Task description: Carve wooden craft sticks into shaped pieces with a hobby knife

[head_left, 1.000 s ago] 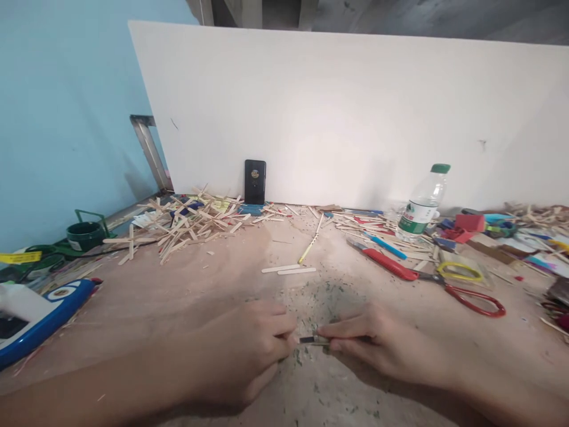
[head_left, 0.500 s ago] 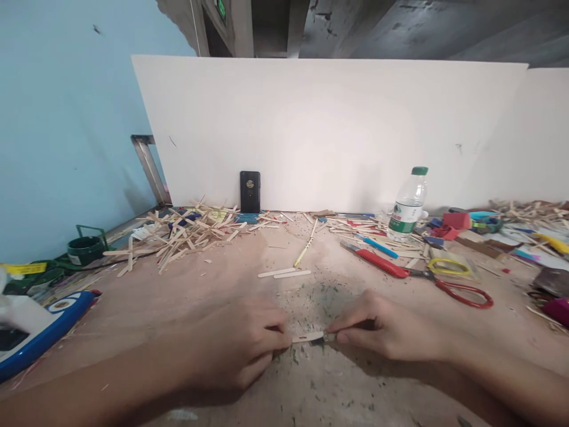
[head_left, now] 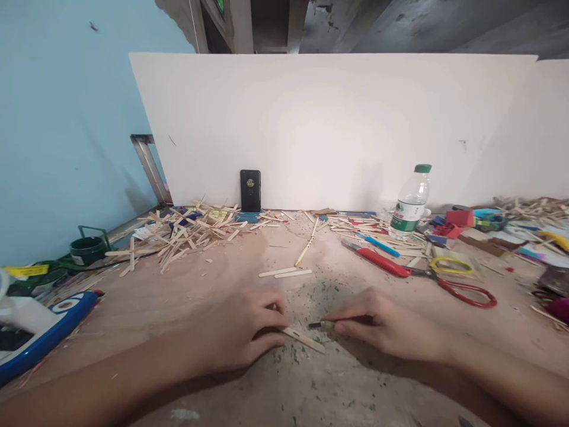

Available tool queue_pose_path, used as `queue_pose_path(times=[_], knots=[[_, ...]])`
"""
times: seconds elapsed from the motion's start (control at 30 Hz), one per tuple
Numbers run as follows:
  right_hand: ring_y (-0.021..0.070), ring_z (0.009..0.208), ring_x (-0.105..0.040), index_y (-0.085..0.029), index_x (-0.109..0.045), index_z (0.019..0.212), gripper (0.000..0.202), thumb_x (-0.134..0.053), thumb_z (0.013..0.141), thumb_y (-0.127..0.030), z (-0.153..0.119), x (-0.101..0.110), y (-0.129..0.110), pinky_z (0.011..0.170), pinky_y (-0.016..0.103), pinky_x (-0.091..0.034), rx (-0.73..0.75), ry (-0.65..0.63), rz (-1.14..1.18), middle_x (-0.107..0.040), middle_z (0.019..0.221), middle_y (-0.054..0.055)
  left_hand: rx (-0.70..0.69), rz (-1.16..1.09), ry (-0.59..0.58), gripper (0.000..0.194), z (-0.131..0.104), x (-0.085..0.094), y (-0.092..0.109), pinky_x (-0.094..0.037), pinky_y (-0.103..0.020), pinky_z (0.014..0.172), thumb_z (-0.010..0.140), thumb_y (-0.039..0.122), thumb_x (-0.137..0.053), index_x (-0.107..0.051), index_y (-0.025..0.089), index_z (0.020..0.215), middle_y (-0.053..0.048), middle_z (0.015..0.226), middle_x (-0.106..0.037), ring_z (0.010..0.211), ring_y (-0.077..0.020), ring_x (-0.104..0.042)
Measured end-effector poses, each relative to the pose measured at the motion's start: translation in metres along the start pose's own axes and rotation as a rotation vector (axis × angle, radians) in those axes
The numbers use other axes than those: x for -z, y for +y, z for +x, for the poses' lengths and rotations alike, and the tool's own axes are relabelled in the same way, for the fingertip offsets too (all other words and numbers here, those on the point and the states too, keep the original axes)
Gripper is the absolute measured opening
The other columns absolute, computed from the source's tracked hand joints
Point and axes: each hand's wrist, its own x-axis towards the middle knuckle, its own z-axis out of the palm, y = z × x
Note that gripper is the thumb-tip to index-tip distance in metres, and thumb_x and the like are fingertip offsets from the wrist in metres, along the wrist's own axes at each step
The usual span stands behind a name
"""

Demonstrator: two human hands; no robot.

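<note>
A pale wooden stick [head_left: 306, 340] with a small dark slot near its left end slants down to the right from my left hand [head_left: 249, 326], whose fingers pinch that end. My right hand [head_left: 377, 323] is closed on a small blade [head_left: 315, 325], its dark tip pointing left, just above the stick and apart from it. Small green and dark crumbs lie on the table around both. Two pale sticks [head_left: 293, 273] lie side by side beyond my hands, with a yellow marked stick [head_left: 306, 242] behind them.
A stick pile [head_left: 195, 228] spreads at the back left, near a standing black phone [head_left: 250, 191]. At the right are a bottle [head_left: 408, 204], a red cutter [head_left: 382, 263], and red-handled scissors [head_left: 466, 293]. A blue-and-white object [head_left: 48, 332] sits at the left edge.
The stick's free right end has swung down towards me, and the blade is now apart from it. My left fingers have shifted slightly; my right hand is nearly still.
</note>
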Motion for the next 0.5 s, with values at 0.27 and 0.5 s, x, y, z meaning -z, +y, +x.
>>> queue_pose_path(times=[0.27,0.5], knots=[[0.0258,0.097,-0.087,-0.021,-0.096,0.120,0.041,-0.064,0.118,-0.047,0.000,0.006,-0.004,0.089,0.033,-0.063,-0.055,0.097,-0.035,-0.094,0.116,0.008,0.079,-0.053,0.073,0.021,0.003,-0.003,-0.004,-0.055,-0.028,0.086,0.114,0.019,-0.063,-0.082,0.021,0.104,-0.003,0.100,-0.082,0.094,-0.0202,-0.077],[0.0306,0.107,-0.089,-0.024,-0.096,0.119,0.043,-0.064,0.114,-0.052,0.001,0.010,-0.005,0.097,0.038,-0.069,-0.138,0.201,-0.067,-0.094,0.121,0.008,0.247,-0.110,0.339,0.028,0.006,0.015,0.006,-0.058,-0.029,0.093,0.119,0.032,-0.062,-0.089,0.024,0.121,-0.005,0.113,-0.086,0.104,-0.0214,-0.080]])
